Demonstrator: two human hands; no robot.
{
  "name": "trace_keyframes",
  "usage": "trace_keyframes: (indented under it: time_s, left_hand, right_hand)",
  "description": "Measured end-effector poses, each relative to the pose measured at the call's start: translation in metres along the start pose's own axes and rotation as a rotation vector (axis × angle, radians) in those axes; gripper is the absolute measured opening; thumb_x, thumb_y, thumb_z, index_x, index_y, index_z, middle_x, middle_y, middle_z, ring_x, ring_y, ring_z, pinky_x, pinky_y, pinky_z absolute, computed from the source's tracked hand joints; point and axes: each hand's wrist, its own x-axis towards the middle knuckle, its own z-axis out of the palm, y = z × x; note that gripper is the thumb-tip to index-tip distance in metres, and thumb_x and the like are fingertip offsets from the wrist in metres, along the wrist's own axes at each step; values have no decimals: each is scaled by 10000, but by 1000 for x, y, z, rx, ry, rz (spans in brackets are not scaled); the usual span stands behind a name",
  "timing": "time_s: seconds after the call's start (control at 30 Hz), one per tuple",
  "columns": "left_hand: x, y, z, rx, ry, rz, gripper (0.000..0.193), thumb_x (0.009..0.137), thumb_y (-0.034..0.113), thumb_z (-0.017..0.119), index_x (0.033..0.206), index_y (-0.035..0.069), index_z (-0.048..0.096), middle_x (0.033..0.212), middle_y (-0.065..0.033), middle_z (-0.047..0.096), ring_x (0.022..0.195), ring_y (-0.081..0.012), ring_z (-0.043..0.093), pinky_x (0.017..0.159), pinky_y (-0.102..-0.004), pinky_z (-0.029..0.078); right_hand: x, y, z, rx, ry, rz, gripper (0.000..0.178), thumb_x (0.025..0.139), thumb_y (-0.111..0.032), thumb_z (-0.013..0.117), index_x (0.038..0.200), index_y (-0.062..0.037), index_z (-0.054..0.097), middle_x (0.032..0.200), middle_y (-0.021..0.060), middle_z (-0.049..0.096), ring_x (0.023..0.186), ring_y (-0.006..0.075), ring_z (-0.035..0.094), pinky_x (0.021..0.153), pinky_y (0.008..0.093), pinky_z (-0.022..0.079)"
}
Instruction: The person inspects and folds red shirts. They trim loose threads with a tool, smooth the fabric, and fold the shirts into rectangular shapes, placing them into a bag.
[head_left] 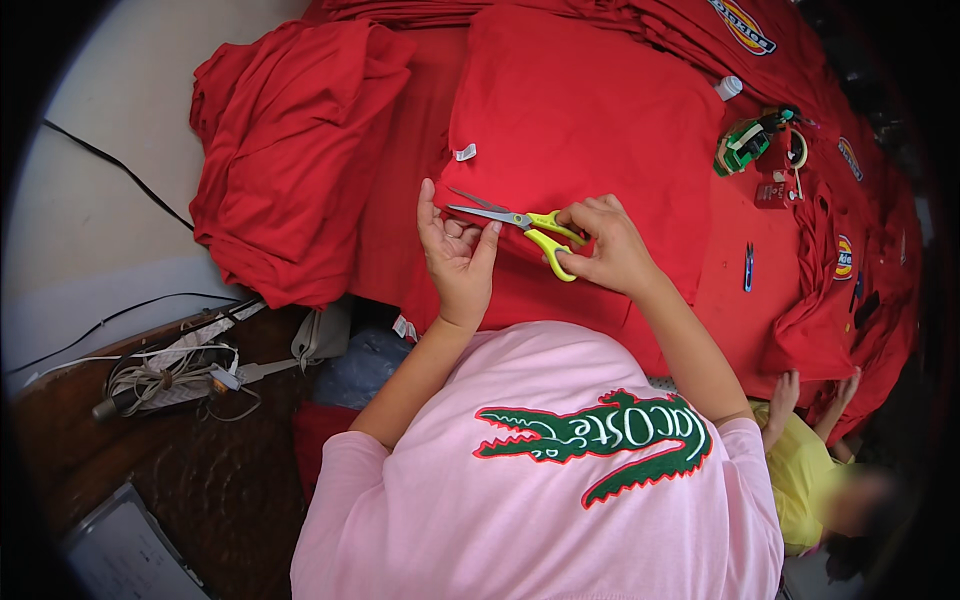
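Note:
My right hand (612, 250) grips a pair of scissors (545, 232) by its yellow-green handles. The blades are spread apart and point left toward my left hand (455, 255). That hand is raised, with its index finger stretched upward and its thumb apart, close by the lower blade; nothing shows in it. Whether the thumb touches the blade is unclear. Under and beyond both hands lies a folded red garment (585, 110), a small white label (465, 153) at its left edge.
A crumpled red cloth pile (290, 150) lies left. Rightward are a green tape dispenser (742, 148), a small blue tool (748, 268), a white cap-like piece (729, 88) and more red garments (830, 290). Another person's hands (783, 398) touch cloth at lower right. Tangled cables (165, 375) lie lower left.

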Motion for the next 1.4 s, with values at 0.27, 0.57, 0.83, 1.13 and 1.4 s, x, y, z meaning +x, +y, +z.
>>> trace_keyframes:
  time_s: [0.27, 0.57, 0.83, 1.13, 1.4]
  left_hand:
    - [2, -1, -1, -23, -23, -24, 1042, 870, -201, 697, 1683, 106, 122, 1535, -154, 409, 1195, -173, 607, 998, -301, 572]
    - [-1, -1, 0, -25, -58, -54, 1075, 862, -203, 703, 1691, 108, 92, 1535, -163, 407, 1177, -177, 617, 993, -306, 577]
    - [-7, -15, -15, 121, -50, -60, 1120, 845, -203, 711, 1704, 122, 71, 1460, -153, 432, 986, -122, 581, 923, -265, 564]
    - [-14, -19, -29, 238, -174, -57, 1130, 842, -152, 746, 1703, 95, 57, 1434, -164, 488, 1010, -148, 651, 901, -292, 584]
    - [-6, -10, 8, 204, -417, -142, 971, 837, -140, 779, 1657, 54, 295, 1533, -144, 447, 1164, -171, 639, 962, -279, 563]
  right_hand:
    - [-9, 10, 13, 46, 24, 30, 284, 805, -233, 827, 990, -59, 700, 792, 73, 654, 766, 252, 586, 806, 387, 439]
    - [-2, 2, 15, -25, 79, -15, 275, 806, -232, 821, 978, -62, 690, 777, 74, 649, 752, 249, 579, 794, 392, 434]
    - [-39, 26, 27, 390, 384, 398, 112, 949, -99, 719, 1034, -39, 677, 851, 30, 710, 752, 127, 614, 733, 306, 467]
    - [-210, 150, -44, 10, 748, 984, 239, 1025, -161, 682, 1107, 62, 707, 772, 31, 660, 679, 74, 563, 615, 272, 456]
    - [-204, 105, 5, 509, 763, 718, 170, 1018, -16, 624, 1171, 25, 685, 832, -5, 688, 748, 46, 620, 675, 220, 487]
